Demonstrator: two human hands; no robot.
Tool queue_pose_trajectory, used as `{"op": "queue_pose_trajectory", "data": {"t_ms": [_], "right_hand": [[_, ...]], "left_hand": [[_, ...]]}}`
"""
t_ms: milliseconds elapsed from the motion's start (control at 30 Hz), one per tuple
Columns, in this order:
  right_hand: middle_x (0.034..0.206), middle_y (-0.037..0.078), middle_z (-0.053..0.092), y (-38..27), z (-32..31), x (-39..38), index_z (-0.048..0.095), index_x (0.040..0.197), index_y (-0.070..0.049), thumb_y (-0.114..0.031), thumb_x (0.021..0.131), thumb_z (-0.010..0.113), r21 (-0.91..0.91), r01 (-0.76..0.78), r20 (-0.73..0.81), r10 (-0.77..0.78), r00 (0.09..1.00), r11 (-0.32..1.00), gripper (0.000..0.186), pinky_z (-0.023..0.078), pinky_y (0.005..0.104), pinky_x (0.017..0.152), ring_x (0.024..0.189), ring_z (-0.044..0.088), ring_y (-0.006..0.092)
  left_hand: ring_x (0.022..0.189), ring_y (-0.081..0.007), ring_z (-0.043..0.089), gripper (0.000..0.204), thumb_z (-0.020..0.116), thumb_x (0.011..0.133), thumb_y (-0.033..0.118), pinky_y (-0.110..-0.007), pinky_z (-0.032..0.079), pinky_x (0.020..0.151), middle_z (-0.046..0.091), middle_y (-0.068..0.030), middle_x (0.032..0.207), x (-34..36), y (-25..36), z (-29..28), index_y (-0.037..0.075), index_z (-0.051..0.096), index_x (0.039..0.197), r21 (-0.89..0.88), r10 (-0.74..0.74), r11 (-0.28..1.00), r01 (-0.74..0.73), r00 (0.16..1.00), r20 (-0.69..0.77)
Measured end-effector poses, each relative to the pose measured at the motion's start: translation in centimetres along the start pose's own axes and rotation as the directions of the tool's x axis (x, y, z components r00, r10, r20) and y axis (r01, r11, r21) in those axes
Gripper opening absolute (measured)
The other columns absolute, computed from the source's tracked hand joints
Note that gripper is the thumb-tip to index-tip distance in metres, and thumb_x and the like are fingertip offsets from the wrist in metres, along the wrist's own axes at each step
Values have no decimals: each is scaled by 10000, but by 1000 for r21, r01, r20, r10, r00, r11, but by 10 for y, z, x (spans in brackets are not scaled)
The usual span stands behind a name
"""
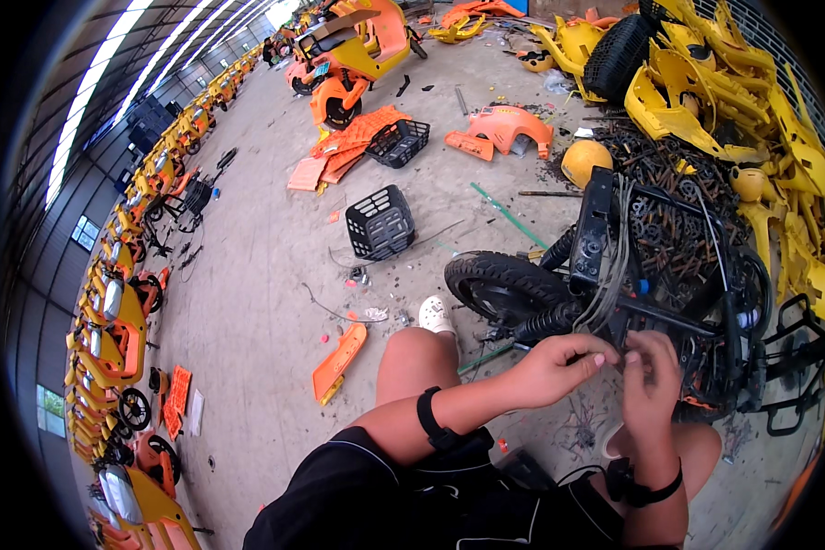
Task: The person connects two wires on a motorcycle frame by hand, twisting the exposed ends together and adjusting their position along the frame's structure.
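Observation:
A stripped scooter frame (678,312), black and greasy, lies in front of me, its wheel (504,284) on the left side. A bundle of grey cables (618,261) hangs over the frame. My left hand (566,368) and my right hand (652,383) meet just in front of the frame's near side. Both have thumb and fingers drawn together in a pinch, fingertips almost touching. Whatever lies between them is too small and dark to make out. A black shock absorber spring (552,321) sits beside the wheel, beyond my left hand.
Behind the frame lies a heap of rusty metal parts (660,174), with yellow body panels (706,82) piled at the right. Black baskets (380,223) and orange panels (339,357) litter the concrete floor (257,275). Yellow scooters (119,330) line the left; an orange scooter (348,73) stands farther off.

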State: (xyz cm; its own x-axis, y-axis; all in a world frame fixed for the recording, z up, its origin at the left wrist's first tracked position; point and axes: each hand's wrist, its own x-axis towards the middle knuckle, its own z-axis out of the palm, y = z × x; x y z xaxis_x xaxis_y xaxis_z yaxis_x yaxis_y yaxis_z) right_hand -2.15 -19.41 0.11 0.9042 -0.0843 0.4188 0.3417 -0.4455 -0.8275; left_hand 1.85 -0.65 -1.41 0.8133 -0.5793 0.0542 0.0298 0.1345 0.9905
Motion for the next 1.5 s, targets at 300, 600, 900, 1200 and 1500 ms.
{"op": "queue_pose_trajectory", "data": {"t_ms": [300,600,900,1200,1500], "right_hand": [[995,116,673,-9,11,4,736,1005,-14,-10,818,763,-289,276,96,-259,961,917,190,522,398,789,903,627,313],[974,100,690,-5,12,0,738,1006,-39,-62,822,777,-490,333,107,-323,940,806,189,524,413,763,884,640,301],[987,111,702,-7,17,-6,731,1018,-10,-92,850,756,-568,348,115,-347,931,746,188,526,411,770,878,657,296],[975,106,686,-7,16,-6,711,995,-6,-67,826,766,-577,435,177,-414,893,692,188,547,396,747,886,660,289],[952,100,661,-8,16,-8,674,976,-18,-45,808,763,-576,472,216,-432,875,668,193,545,404,733,866,643,289]], "left_hand": [[1007,-88,596,246,572,1067,113,-291,514,879,709,-64,1073,4,-29,-6,-33,658,1246,157,-56,986,62,998,-41],[980,-360,686,228,609,979,50,-391,540,874,702,-217,1061,2,-22,3,-40,660,1182,467,230,869,-164,969,-88],[910,-360,689,186,615,973,64,-396,543,812,696,-214,967,0,-19,5,-48,665,1113,457,177,883,-108,978,-110],[937,-290,703,221,609,989,75,-379,540,836,714,-211,993,-2,-19,2,-51,676,1157,397,120,915,-73,988,-96],[960,-341,693,221,616,973,49,-392,538,855,703,-221,1006,-4,-16,1,-57,670,1159,444,73,895,-34,995,-71]]}}
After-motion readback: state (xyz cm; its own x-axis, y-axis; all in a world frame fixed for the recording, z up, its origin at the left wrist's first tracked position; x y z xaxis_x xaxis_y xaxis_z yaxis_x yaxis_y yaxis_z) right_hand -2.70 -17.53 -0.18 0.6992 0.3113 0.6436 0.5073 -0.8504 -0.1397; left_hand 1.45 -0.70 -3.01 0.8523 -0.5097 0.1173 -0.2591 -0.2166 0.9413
